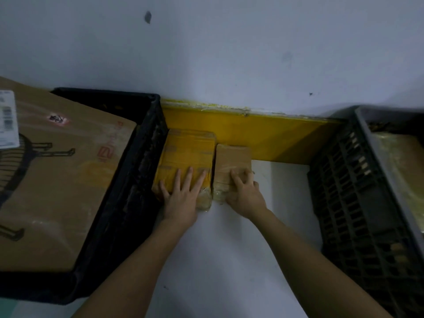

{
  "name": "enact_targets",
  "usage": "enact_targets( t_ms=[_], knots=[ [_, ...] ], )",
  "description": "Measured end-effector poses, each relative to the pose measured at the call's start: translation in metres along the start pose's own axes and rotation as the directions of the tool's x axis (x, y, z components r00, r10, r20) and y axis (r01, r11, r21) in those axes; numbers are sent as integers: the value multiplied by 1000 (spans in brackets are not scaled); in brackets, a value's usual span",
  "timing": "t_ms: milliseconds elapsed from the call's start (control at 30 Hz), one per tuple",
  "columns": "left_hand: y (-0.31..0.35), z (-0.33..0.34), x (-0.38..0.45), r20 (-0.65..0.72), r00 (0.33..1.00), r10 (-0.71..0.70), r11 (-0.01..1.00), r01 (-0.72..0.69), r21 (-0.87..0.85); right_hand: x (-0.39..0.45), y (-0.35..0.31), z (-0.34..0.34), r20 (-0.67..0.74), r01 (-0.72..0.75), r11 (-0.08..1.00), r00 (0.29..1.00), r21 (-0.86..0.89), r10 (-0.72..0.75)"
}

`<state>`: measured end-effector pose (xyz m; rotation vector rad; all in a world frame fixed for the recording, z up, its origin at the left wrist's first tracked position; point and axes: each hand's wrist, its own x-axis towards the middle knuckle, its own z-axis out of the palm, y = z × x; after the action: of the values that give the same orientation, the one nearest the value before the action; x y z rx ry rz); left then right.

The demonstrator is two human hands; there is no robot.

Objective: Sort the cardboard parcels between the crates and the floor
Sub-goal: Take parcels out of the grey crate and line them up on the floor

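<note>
Two bare forearms are stretched forward from the bottom edge over the white floor [229, 260]. At the end of the left one, the left hand [181, 198] is laid flat, fingers straight and spread, on the near end of a yellow taped parcel [188, 154]. The right hand [244, 193] is set on the near end of a brown cardboard parcel [232, 161], its fingers curled over the top and near edge; how firmly it is held cannot be told. Both parcels are placed on the floor side by side, touching or nearly so, with their far ends against a yellow skirting band [275, 134] at the foot of the white wall [229, 53]. The yellow parcel is pressed close against the side of a black crate [137, 180] on the left, which is filled by a large brown cardboard box [64, 180] printed with black line drawings and red lettering, a white label at its far left corner. On the right, a grey lattice crate [358, 191] is seen, with a yellowish wrapped parcel [403, 161] inside it.
</note>
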<state>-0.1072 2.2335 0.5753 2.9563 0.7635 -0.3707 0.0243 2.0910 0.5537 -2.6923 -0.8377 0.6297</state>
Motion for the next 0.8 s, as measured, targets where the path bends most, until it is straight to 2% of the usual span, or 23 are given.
enact_targets(
  t_ms=[67, 133, 233, 367, 500, 633, 733, 800],
  knots=[
    [-1, -16, -2, 101, 994, 28, 1000, -27, -11, 2, 2, -15, 102, 10, 999, 995, 37, -14],
    [-7, -37, -1, 228, 971, 72, 994, -52, -96, 2, 2, -31, 158, 31, 999, 987, 21, -33],
    [-14, -71, 4, 318, 942, 105, 982, -47, -183, -1, 0, -55, 88, 49, 998, 995, -38, -45],
    [-3, -124, 2, 165, 980, 111, 981, -82, -177, -27, -17, -108, 2, 94, 992, 996, -81, -95],
    [21, -176, -13, -8, 986, 167, 972, -166, -169, -57, -30, -157, -99, 58, 994, 993, -88, -67],
    [49, -213, -30, -127, 965, 230, 953, -250, -173, -95, -26, -199, -223, 23, 998, 974, -59, -36],
    [78, -231, -39, -243, 919, 311, 932, -345, -111, -134, -10, -229, -292, -2, 998, 956, -62, -16],
    [103, -239, -48, -273, 891, 363, 911, -401, -98, -164, 6, -244, -343, -36, 998, 939, -60, 14]
  ],
)
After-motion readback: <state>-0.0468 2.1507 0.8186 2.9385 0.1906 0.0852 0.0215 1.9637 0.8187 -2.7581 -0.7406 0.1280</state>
